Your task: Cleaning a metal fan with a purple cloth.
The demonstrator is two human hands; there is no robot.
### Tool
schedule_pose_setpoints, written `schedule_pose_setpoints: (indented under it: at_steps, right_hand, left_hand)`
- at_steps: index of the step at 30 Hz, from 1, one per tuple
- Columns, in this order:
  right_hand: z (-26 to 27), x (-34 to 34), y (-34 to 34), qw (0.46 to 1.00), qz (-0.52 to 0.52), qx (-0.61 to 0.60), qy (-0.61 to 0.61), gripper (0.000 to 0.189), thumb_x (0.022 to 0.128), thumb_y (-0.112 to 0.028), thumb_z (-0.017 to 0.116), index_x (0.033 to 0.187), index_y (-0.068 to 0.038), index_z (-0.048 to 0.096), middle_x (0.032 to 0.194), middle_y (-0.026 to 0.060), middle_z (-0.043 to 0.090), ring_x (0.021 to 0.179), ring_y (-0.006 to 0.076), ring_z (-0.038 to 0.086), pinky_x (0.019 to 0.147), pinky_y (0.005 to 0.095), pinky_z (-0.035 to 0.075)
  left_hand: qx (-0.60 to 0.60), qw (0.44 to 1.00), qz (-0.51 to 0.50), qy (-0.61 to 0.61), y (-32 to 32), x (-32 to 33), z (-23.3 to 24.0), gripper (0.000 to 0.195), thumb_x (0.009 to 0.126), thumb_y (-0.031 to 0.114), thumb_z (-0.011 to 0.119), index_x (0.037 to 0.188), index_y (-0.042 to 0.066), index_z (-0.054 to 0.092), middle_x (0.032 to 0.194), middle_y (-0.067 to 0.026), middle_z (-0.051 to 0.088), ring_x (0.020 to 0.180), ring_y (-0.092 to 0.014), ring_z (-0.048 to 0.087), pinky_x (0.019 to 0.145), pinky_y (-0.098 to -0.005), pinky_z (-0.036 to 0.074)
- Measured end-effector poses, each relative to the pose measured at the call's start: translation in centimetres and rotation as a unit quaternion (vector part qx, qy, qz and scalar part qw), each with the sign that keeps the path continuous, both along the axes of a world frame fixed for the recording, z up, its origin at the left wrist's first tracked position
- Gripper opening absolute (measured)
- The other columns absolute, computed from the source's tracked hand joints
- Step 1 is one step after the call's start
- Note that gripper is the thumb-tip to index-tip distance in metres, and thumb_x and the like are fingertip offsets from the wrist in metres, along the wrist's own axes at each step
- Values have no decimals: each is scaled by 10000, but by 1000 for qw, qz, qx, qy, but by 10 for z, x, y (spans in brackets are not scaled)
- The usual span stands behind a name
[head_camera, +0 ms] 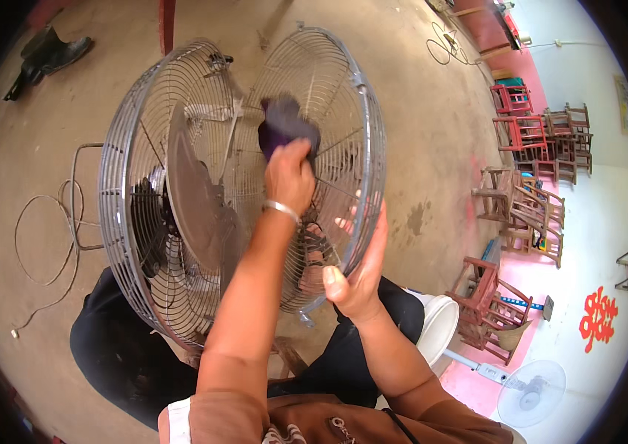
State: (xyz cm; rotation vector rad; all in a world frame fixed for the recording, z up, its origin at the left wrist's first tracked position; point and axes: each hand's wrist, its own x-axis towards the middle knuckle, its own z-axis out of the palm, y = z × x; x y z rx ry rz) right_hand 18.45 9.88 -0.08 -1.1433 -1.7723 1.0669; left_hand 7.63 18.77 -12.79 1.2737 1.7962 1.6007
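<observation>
A large metal floor fan stands between my knees, its rear wire cage (117, 194) on the left with the grey fan blades (194, 194) exposed inside it. The round front wire grille (372, 139) is apart from it and stands upright on the right. My right hand (354, 286) grips the lower right rim of this grille, with fingers behind the wires. Inside the grille, my left hand (290, 175) holds a dark purple cloth (286, 127) near the middle of the wires. The cloth is blurred.
A looped power cord (42, 238) lies on the floor at left, black boots (47, 53) at upper left. A white bucket (439, 327) stands by my right knee. Wooden chairs (514, 200) and a white pedestal fan (530, 393) are along the wall at right.
</observation>
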Motion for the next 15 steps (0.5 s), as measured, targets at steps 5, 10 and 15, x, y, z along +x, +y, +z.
schedule_pose_setpoints:
  at_steps: [5, 10, 15]
  right_hand:
    - [2, -4, 3, 1000, 24, -17, -11, 1027, 606, -188, 628, 1418, 53, 47, 1374, 186, 248, 1288, 273, 296, 1070, 381, 254]
    - [2, -7, -3, 1000, 21, -1, 0, 1048, 602, -224, 653, 1414, 66, 57, 1365, 182, 251, 1270, 275, 308, 1062, 387, 266]
    - [-3, -4, 5, 1000, -5, -14, -16, 1018, 621, -233, 639, 1410, 67, 70, 1364, 190, 258, 1285, 280, 287, 1068, 394, 253]
  left_hand:
    - [-115, 990, 9, -80, -34, 3, -4, 283, 765, -17, 484, 1016, -33, 613, 1042, -221, 614, 969, -372, 571, 860, -416, 446]
    - [162, 974, 44, -150, 48, -15, 50, 302, 785, -14, 456, 1053, -53, 589, 1077, -223, 602, 1025, -372, 560, 909, -389, 430]
    - [95, 995, 31, -3, 51, -6, 22, 286, 747, -45, 494, 1007, 0, 604, 1069, -197, 602, 945, -388, 549, 838, -428, 441]
